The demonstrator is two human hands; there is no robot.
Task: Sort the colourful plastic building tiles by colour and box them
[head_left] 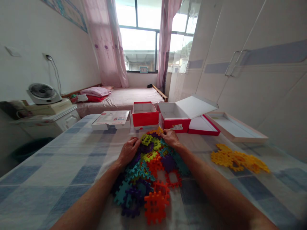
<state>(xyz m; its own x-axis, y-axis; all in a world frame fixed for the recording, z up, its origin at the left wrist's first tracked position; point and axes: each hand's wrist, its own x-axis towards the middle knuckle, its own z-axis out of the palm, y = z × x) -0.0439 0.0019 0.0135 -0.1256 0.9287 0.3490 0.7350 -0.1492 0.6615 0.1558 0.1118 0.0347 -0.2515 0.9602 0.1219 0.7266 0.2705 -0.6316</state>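
Note:
A heap of interlocking plastic building pieces (151, 156) in purple, teal, orange and yellow-green lies on the cloth in front of me. My left hand (129, 149) is at the heap's far left side, its fingers curled in beside a yellow-green piece (146, 139); what they hold, if anything, is hidden. Across from it, my right hand (169, 137) pinches a yellow building piece (159, 130) at the heap's far end. Nearest to me are an orange square piece (155, 208) and a dark purple piece (130, 204).
Yellow pieces (240, 158) form a separate pile on the right. Behind the heap stand a red box (145, 119), an open-lidded red box (176, 125), a white box (112, 118) and a shallow pale tray (249, 139). Farther back is a bed (129, 95).

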